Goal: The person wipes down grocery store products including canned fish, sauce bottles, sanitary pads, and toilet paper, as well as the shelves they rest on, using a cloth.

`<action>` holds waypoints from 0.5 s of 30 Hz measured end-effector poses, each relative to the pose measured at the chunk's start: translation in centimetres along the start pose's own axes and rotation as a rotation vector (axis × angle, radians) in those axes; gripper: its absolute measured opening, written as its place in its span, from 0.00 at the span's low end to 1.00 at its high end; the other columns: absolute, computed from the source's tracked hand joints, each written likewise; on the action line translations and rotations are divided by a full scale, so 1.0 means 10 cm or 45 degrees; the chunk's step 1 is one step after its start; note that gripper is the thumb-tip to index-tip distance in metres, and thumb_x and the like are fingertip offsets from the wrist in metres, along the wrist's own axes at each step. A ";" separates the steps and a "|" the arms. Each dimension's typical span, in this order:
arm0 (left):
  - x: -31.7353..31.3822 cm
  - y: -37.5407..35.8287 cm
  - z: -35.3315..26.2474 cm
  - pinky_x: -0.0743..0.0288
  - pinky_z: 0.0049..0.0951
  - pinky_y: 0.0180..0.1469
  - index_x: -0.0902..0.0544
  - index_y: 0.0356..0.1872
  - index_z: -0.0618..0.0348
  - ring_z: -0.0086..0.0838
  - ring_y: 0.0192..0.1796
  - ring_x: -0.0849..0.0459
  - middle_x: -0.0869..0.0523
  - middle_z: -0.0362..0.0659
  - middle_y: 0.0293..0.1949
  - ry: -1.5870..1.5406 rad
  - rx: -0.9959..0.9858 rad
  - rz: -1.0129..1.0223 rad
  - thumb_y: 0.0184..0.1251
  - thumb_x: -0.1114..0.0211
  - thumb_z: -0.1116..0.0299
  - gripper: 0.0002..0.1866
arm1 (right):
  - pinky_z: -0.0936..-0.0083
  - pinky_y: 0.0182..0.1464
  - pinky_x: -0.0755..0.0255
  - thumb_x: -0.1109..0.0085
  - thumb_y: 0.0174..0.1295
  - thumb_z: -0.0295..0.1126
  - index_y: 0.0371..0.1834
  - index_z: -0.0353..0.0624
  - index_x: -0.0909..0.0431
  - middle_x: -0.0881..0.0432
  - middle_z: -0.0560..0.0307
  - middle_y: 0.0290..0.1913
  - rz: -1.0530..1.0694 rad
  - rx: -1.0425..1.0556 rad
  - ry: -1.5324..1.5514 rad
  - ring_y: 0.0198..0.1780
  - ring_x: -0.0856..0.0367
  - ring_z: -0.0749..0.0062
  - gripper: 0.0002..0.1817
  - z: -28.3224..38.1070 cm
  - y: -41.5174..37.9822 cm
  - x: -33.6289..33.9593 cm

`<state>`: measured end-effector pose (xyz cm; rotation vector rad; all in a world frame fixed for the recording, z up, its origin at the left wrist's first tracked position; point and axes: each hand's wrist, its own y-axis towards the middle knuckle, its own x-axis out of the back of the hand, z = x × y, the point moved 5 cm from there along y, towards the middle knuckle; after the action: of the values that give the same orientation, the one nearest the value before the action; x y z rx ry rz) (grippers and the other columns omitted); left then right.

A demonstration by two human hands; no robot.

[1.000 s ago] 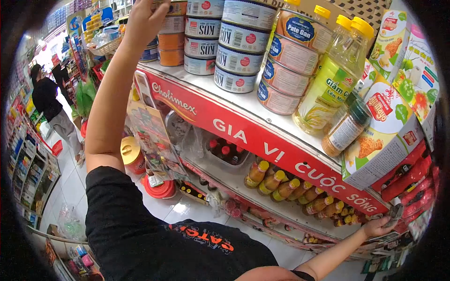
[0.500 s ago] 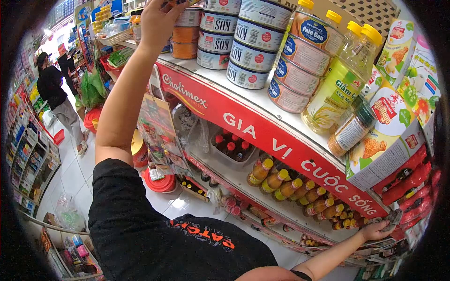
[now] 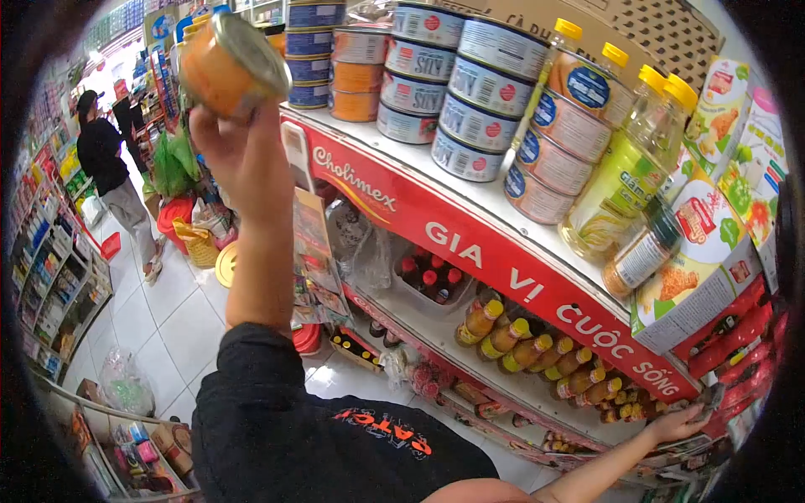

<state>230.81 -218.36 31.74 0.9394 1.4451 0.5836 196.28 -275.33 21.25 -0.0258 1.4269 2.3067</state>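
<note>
My left hand [image 3: 243, 159] is raised at the upper left, its fingers around the underside of a can [image 3: 220, 75] with an orange label and a metal lid. The can is tilted, away from the stacked cans on the top shelf. Just right of it stand blue cans [image 3: 314, 54] and a stack with orange cans [image 3: 355, 77]. My right hand [image 3: 677, 425] is at the lower right, beside the end of the red shelf strip [image 3: 495, 260]. Its fingers are closed on a small greyish thing [image 3: 713, 397] that I cannot make out.
KOS cans [image 3: 490, 80], pate cans [image 3: 560, 138], vinegar bottles [image 3: 625, 168], a leaning spice jar [image 3: 644, 256] and mayonnaise boxes [image 3: 696, 251] fill the top shelf. Sauce bottles [image 3: 511, 344] lie below. A person [image 3: 109, 168] in a black top stands in the aisle at the left.
My left hand has moved down and closer to the camera, bringing the orange can fully into view. The view has shifted slightly, and my right hand remains by the shelf end.
</note>
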 end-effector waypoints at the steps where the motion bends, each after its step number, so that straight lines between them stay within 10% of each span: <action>1: 0.09 -0.10 -0.09 0.37 0.29 0.58 0.38 0.56 0.61 0.30 0.56 0.30 0.30 0.45 0.53 0.036 0.013 -0.042 0.51 0.38 0.81 0.30 | 0.66 0.53 0.32 0.55 0.65 0.34 0.53 0.30 0.35 0.30 0.41 0.54 -0.017 -0.082 -0.123 0.52 0.28 0.57 0.19 0.03 0.02 0.05; 8: 0.51 -1.26 -0.10 0.44 0.40 0.63 0.59 0.66 0.51 0.37 0.61 0.38 0.40 0.45 0.60 -0.012 0.702 0.211 0.27 0.22 0.63 0.63 | 0.59 0.53 0.34 0.51 0.59 0.35 0.47 0.40 0.31 0.29 0.47 0.50 0.276 0.384 0.584 0.53 0.30 0.52 0.16 1.48 -0.99 0.07; 12: 0.10 -1.73 -0.23 0.43 0.34 0.61 0.46 0.63 0.57 0.38 0.61 0.38 0.41 0.49 0.60 0.263 0.580 0.913 0.36 0.25 0.61 0.51 | 0.55 0.53 0.36 0.49 0.55 0.36 0.44 0.46 0.29 0.29 0.50 0.48 1.128 0.675 1.228 0.53 0.31 0.49 0.14 2.57 -1.92 -0.15; 13: 0.05 -2.00 -0.24 0.45 0.38 0.63 0.49 0.65 0.57 0.39 0.64 0.41 0.44 0.53 0.62 0.159 0.982 1.029 0.36 0.25 0.54 0.55 | 0.53 0.54 0.36 0.48 0.54 0.36 0.43 0.48 0.29 0.30 0.51 0.48 1.220 0.744 1.292 0.53 0.31 0.48 0.14 2.75 -2.09 -0.18; 15: -0.13 -2.28 -0.34 0.36 0.37 0.57 0.39 0.61 0.60 0.47 0.58 0.33 0.35 0.56 0.55 0.152 0.739 1.612 0.38 0.31 0.60 0.44 | 0.51 0.54 0.37 0.47 0.52 0.36 0.42 0.51 0.28 0.30 0.52 0.47 1.295 0.856 1.289 0.53 0.32 0.47 0.13 2.93 -2.37 -0.23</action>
<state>222.84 -231.13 14.20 2.3393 0.9721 1.1488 212.95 -241.97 15.48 -0.3942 3.2947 2.4082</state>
